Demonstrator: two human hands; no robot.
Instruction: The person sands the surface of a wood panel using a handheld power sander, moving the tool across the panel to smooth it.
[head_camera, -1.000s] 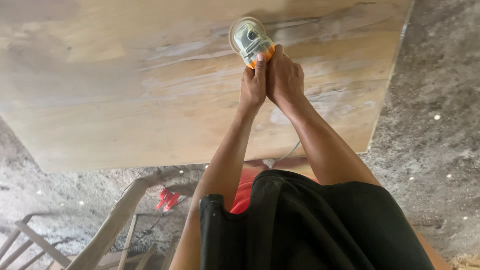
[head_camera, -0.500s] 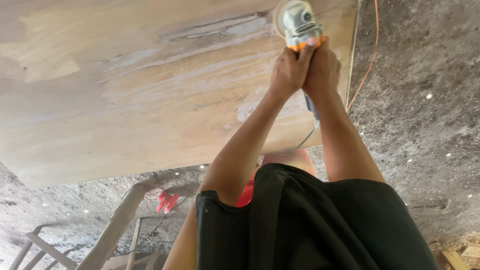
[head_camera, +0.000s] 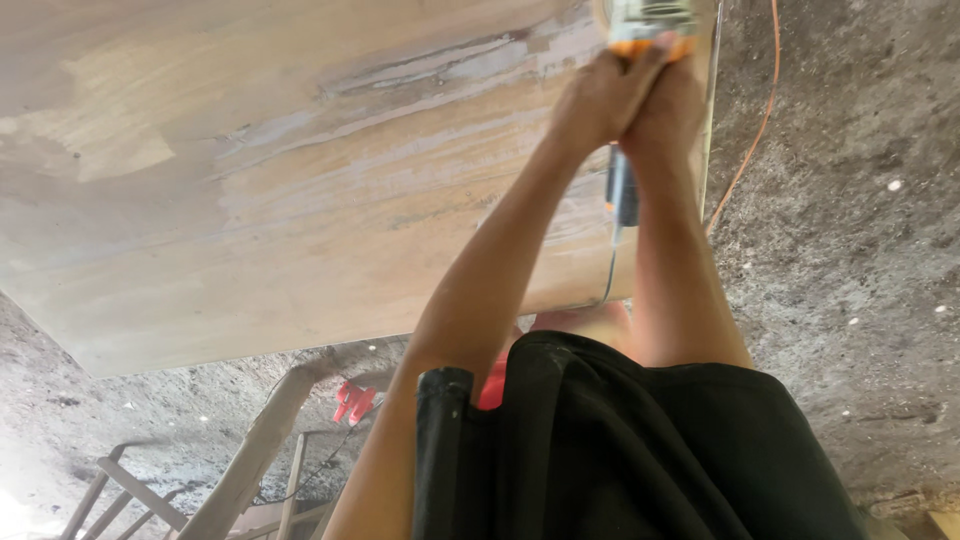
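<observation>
A handheld power sander (head_camera: 650, 25) with a grey body and orange trim sits on a large pale wooden board (head_camera: 250, 190), close to its far right corner. My left hand (head_camera: 600, 95) and my right hand (head_camera: 675, 105) are pressed side by side around the tool's rear, both arms stretched forward. The tool's dark handle end (head_camera: 621, 190) and its cable hang down between my forearms. The top of the sander is cut off by the frame edge. Grey and whitish sanded streaks cross the board surface.
An orange cord (head_camera: 750, 140) runs over the rough grey concrete floor (head_camera: 850, 250) to the right of the board. Below the board's near edge stand wooden frame pieces (head_camera: 250, 450) and a small red object (head_camera: 352, 402). Black shorts (head_camera: 640, 450) fill the bottom.
Both hands have pushed the sander along the board toward its far right corner. It now reaches the top of the view, and the arms are more stretched out.
</observation>
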